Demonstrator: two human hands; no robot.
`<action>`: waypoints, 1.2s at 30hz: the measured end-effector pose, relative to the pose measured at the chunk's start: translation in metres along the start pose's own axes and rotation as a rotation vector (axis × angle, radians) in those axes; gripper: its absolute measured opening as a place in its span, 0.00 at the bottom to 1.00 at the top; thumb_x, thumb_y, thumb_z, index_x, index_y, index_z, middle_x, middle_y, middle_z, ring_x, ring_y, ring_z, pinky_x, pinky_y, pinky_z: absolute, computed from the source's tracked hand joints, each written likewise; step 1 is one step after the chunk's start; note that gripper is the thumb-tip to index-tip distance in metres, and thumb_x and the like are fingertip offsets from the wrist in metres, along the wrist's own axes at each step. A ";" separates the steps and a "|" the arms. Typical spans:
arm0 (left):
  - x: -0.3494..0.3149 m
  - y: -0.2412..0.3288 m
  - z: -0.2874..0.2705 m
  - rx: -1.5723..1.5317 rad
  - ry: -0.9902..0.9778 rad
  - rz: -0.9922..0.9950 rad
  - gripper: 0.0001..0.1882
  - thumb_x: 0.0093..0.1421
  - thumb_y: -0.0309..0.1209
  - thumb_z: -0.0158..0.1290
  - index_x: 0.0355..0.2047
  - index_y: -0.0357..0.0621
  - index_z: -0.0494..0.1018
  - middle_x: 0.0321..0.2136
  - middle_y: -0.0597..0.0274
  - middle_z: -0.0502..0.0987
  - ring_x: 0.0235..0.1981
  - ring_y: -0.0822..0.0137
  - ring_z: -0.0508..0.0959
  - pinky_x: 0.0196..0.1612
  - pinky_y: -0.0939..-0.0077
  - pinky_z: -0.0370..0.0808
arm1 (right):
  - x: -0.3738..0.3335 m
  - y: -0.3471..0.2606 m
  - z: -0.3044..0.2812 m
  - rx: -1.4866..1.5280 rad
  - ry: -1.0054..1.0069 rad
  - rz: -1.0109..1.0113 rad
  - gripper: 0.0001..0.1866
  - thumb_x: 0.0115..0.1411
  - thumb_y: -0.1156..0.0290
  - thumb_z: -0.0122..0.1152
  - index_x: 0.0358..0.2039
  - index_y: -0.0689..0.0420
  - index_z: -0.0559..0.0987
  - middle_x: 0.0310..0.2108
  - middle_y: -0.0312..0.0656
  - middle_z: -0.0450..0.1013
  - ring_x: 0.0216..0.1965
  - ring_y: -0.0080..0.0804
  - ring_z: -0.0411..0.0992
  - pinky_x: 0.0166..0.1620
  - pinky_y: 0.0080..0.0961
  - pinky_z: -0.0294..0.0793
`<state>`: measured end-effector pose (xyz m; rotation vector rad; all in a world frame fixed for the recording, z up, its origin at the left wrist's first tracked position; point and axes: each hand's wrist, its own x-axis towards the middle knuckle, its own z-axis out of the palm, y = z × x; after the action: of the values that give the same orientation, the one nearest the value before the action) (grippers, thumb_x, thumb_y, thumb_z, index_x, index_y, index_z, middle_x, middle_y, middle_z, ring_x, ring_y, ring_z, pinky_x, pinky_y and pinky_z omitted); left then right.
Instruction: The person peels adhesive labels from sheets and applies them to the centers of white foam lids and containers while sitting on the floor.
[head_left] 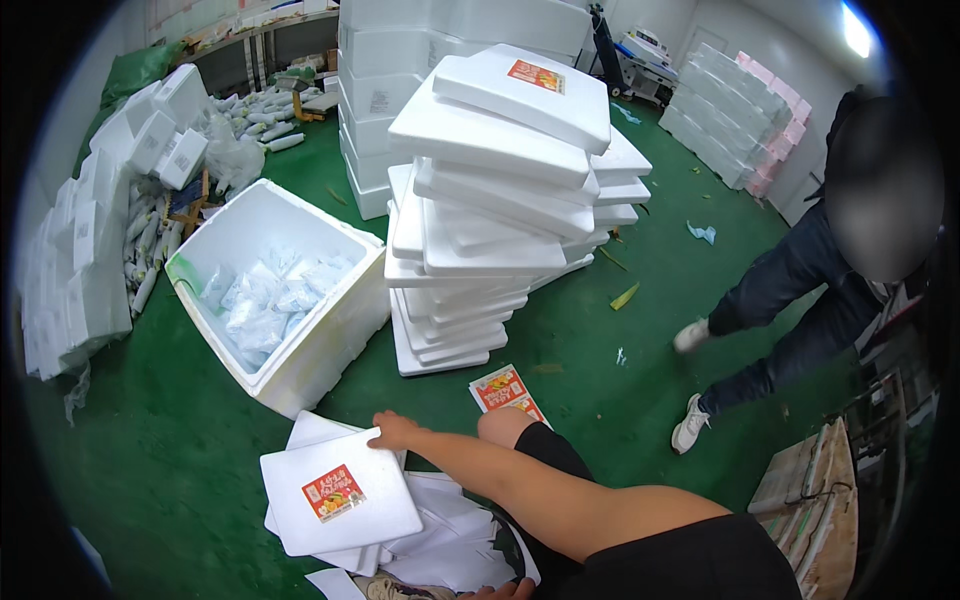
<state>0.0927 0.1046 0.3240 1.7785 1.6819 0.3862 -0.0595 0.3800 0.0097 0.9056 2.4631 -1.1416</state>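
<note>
A white foam lid (290,475) with a red printed label (334,493) lies on top of other lids near the bottom. My right hand (397,431) is closed on its upper right corner. Beneath and beside the lids are white paper sheets (450,540). Only the fingertips of my left hand (500,590) show at the lower edge, next to a shoe (400,588) and the sheets; what they hold, if anything, is hidden. A stack of red printed labels (508,392) sits on the floor beyond my bent knee.
A white foam box (335,345) holds blue-white ice packs (275,300). Behind it rises a tall, uneven stack of foam lids (490,240), with stacked foam boxes (375,100) farther back. At right a person (790,290) stands on the green floor. Wooden boards (815,500) stand at lower right.
</note>
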 end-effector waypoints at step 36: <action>-0.016 -0.018 -0.050 -0.247 0.723 -0.370 0.09 0.57 0.27 0.59 0.38 0.43 0.75 0.28 0.49 0.78 0.31 0.52 0.82 0.34 0.59 0.77 | -0.278 -0.139 -0.356 1.155 0.762 -0.753 0.29 0.66 0.69 0.57 0.66 0.58 0.61 0.66 0.49 0.57 0.65 0.38 0.61 0.63 0.34 0.62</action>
<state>0.0456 0.1014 0.3530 1.1659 2.2706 1.1045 0.0667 0.4645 0.4566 0.6697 2.6293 -3.1624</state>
